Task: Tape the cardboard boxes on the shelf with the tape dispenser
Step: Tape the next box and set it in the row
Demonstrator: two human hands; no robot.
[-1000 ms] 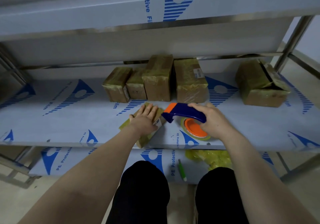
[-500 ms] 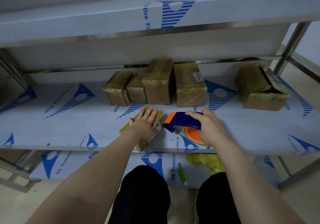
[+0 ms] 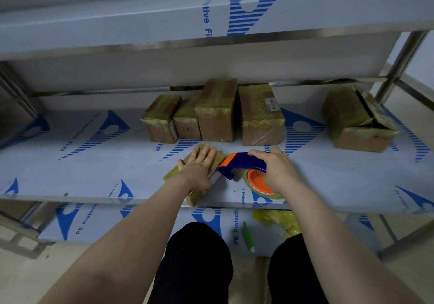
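Note:
A small flat cardboard box (image 3: 198, 195) lies near the front edge of the middle shelf (image 3: 94, 162), wrapped in yellowish tape. My left hand (image 3: 199, 167) presses flat on its top with straight fingers. My right hand (image 3: 277, 169) grips the blue handle of the tape dispenser (image 3: 242, 162), whose orange-tipped nose touches the box's right side. The orange tape roll (image 3: 258, 181) sits under my right hand. Several taped boxes (image 3: 218, 113) stand in a row at the back of the shelf.
A bigger box (image 3: 354, 120) with a split top stands at the right of the shelf. An upper shelf (image 3: 141, 26) hangs low overhead. On the lower shelf lie a green pen-like tool (image 3: 247, 235) and crumpled yellow tape (image 3: 279, 221). My knees are below.
The dispenser's nose has moved left, closer against the small box. My left hand stays pressed on the box. The camera view has shifted slightly.

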